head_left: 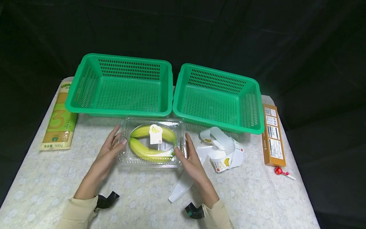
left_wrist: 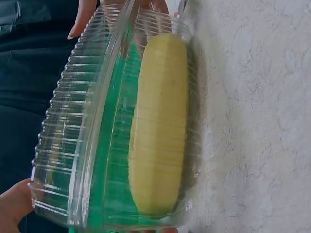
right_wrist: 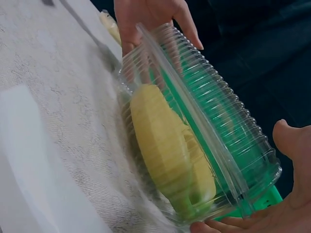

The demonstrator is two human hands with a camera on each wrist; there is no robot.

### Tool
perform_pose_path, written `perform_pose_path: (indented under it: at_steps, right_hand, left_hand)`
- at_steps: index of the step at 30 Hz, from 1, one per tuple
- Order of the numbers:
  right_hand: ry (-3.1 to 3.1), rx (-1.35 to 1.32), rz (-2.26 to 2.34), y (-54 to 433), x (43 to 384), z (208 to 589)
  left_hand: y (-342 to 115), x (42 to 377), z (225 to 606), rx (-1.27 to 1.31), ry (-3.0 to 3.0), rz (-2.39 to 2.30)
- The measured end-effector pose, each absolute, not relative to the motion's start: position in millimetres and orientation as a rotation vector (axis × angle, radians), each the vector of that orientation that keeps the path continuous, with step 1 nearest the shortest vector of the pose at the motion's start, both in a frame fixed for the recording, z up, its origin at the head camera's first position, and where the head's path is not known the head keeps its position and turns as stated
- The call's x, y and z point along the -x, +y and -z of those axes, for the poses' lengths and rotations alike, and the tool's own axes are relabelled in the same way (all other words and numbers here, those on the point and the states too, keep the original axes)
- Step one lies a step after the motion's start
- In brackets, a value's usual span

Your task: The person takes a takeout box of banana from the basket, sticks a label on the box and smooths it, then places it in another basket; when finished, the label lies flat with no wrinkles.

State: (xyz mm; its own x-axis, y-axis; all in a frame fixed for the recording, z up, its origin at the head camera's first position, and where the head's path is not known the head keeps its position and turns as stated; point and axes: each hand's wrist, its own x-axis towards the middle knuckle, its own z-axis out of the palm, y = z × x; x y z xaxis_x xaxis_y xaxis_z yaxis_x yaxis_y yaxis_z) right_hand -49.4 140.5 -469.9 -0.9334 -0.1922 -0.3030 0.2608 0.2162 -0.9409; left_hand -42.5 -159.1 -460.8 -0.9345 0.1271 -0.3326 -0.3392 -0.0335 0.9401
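A clear plastic clamshell box (head_left: 183,127) with two bananas (head_left: 143,149) inside sits in front of the green baskets. A white label with a banana picture (head_left: 155,135) is on its lid. My left hand (head_left: 107,152) holds the box's left end, thumb at the lid edge. At the right end my right hand (head_left: 194,162) holds it, thumb up beside the lid and fingertips low at the corner. In the left wrist view the ribbed side of the box (left_wrist: 73,126) faces the camera, with one banana (left_wrist: 160,126) behind it. Parts of the fingers are hidden by the box.
Two green baskets (head_left: 118,113) (head_left: 217,124) stand side by side behind the box. A curled strip of labels (head_left: 221,146) lies right of my right hand. At the left is a noodle-like packet (head_left: 58,124); at the right, an orange box (head_left: 274,135) and a red lollipop (head_left: 278,171).
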Motion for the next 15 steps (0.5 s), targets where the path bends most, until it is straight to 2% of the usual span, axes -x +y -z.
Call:
perform_pose_path:
  at_steps: [15]
  right_hand:
    - [2.121, -0.059, 1.777, 147.9, 44.4, 465.6]
  left_hand:
    - [-158.7, 37.6, 460.9, 0.149, 1.836, -2.015]
